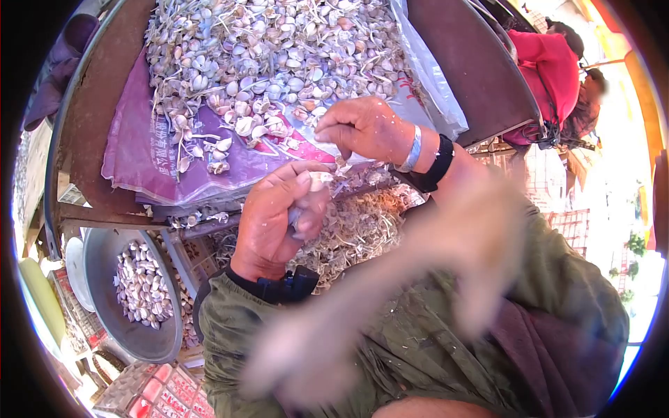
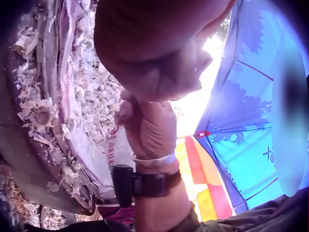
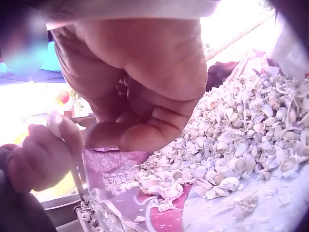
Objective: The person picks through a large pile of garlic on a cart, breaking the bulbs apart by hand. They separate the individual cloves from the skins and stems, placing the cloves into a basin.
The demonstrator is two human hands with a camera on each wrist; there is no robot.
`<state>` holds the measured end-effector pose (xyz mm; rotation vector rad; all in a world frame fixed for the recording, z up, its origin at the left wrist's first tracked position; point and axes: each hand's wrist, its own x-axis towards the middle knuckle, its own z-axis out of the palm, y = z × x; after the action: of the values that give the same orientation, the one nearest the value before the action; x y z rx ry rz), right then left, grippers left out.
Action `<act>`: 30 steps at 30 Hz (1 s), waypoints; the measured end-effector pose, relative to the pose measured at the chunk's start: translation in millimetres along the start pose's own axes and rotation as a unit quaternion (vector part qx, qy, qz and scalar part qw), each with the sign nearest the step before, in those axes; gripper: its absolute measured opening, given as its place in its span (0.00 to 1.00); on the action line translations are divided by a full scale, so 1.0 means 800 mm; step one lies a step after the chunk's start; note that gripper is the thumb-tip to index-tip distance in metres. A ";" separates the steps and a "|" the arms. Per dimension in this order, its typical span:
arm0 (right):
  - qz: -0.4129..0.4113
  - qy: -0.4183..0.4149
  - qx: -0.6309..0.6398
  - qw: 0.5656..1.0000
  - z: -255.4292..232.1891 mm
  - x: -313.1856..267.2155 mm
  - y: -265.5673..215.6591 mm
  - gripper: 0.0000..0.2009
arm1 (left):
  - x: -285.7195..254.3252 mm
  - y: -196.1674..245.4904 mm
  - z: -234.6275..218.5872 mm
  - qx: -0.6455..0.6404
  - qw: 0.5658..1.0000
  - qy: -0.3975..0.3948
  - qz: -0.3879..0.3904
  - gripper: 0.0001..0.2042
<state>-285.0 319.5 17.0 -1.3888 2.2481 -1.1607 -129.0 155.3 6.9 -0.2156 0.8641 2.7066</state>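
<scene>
My left hand [image 1: 279,212] pinches a pale garlic clove [image 1: 320,181] between thumb and fingers, over the front edge of the table. Another purplish clove [image 1: 296,219] shows against its palm. Just right of it and slightly higher, my right hand [image 1: 369,129] has its fingers curled, thumb and fingertips close together; I cannot tell whether anything is between them. A big heap of loose garlic cloves [image 1: 279,56] covers the table in front of both hands. In the right wrist view, the curled right hand [image 3: 140,92] hangs over cloves and skins.
Under the heap lies purple printed sacking [image 1: 132,153]. A grey basin [image 1: 174,334] of cloves stands lower left. Garlic skins [image 1: 355,240] pile up below the table edge. A blurred pale shape [image 1: 418,265] crosses over my lap. A person in red [image 1: 547,70] sits at far right.
</scene>
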 end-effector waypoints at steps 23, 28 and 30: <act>-0.019 -0.057 -0.368 0.928 0.050 0.081 0.093 0.07 | -0.099 -0.028 0.134 -0.293 0.814 -0.447 0.230 0.14; -0.030 0.033 -0.288 0.956 0.035 0.071 0.085 0.08 | -0.077 -0.010 0.107 -0.145 0.841 -0.486 0.188 0.16; 0.105 0.030 -0.123 0.986 0.021 0.062 0.054 0.09 | -0.081 0.032 0.082 -0.010 0.932 -0.358 0.050 0.20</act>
<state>-327.7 279.5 -16.5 -1.1737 2.5791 -0.8912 -79.2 159.3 88.8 0.7852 0.6210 2.5599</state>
